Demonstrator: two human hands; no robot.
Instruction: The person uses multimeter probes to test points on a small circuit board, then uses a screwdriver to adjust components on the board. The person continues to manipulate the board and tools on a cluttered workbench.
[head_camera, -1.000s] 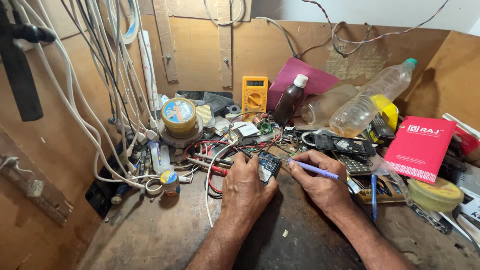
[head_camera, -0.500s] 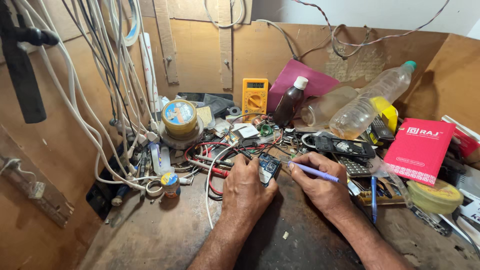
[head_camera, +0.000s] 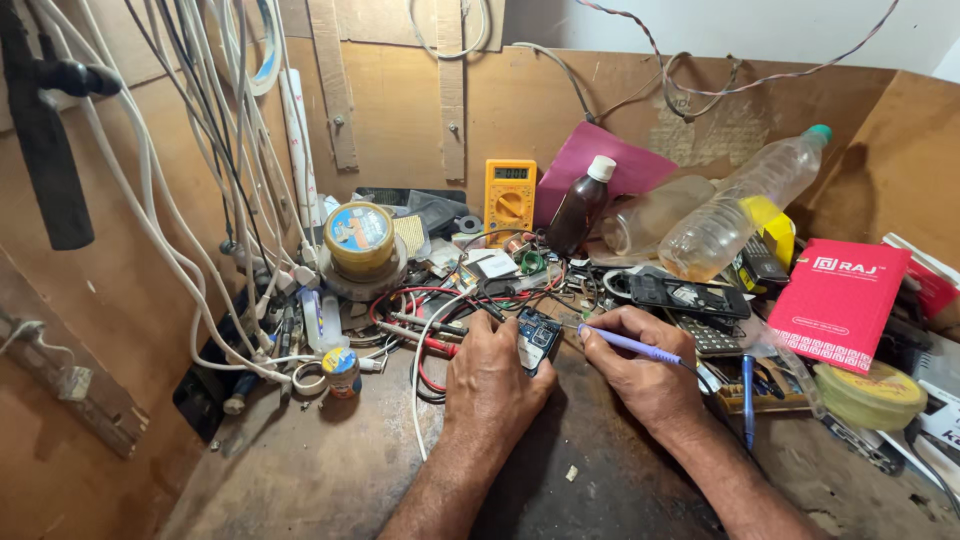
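My left hand (head_camera: 492, 382) grips a small blue circuit board (head_camera: 538, 338) and holds it down on the worn wooden bench (head_camera: 320, 470). My right hand (head_camera: 645, 370) holds a thin purple tool (head_camera: 630, 343) like a pen, its tip pointing left at the board's upper right edge. Both hands sit close together near the middle of the bench. Red and white wires (head_camera: 425, 330) lie just left of and behind the left hand.
A yellow multimeter (head_camera: 510, 198), a dark bottle with a white cap (head_camera: 580, 205) and clear plastic bottles (head_camera: 745, 205) stand behind. A red booklet (head_camera: 838, 300) and round tin (head_camera: 866, 393) lie right. White cables (head_camera: 190, 200) hang at left beside a tape roll (head_camera: 361, 240).
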